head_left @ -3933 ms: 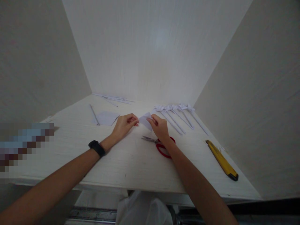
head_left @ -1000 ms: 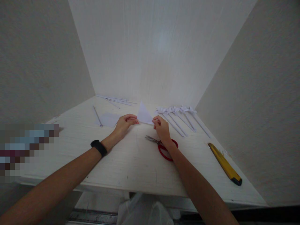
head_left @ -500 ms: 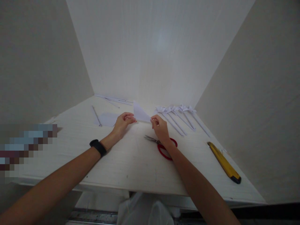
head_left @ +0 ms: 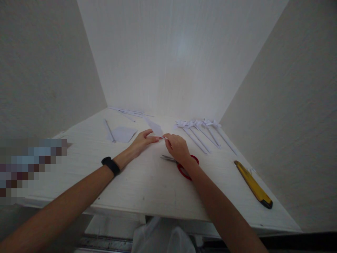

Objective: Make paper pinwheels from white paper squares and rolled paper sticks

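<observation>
2 hands meet just beyond the red-handled scissors [head_left: 181,165]: left hand [head_left: 143,140] lies flat, fingers unclenched, pressing the folded white paper [head_left: 154,126]; right hand [head_left: 177,147] pinches its near corner, wrist over the scissors' handles.

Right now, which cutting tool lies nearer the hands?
The scissors, red-handled, lie partly under the wrist of the right hand, which pinches the paper. The yellow knife lies apart, far to the right.

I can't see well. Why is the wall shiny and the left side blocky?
Head view: soft glare brightens the back wall; a pixelated block covers the left end of the table; the white paper barely stands out from the pale tabletop.
</observation>
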A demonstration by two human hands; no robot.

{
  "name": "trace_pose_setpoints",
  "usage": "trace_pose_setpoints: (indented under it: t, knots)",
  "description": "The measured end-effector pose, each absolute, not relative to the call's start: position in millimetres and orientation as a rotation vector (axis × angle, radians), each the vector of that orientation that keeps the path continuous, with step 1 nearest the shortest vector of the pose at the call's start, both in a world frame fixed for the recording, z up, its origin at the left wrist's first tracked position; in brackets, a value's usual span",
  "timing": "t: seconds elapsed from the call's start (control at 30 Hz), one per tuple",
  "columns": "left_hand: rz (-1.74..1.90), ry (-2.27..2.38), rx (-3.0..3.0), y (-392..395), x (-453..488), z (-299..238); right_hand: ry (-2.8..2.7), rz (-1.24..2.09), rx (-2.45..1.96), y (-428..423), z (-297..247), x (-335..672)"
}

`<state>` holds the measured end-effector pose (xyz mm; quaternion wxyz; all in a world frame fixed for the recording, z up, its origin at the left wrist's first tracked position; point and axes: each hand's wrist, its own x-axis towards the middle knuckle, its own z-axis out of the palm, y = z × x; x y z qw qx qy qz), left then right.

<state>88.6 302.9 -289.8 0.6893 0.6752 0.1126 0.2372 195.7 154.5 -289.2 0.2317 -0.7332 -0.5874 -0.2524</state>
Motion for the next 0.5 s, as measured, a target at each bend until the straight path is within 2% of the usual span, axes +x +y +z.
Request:
trace_pose_setpoints:
  t: [0.17,0.5]
  knots:
    - [0.407,0.116,1.336,301.2,90.0,-295.4,-1.823,-0.703,-1.976,156.1,-284.0,190.5]
    - [0.454,0.146,1.362,301.8,89.5,-294.7,-1.653,-0.602,-1.825,155.9,-287.9,191.8]
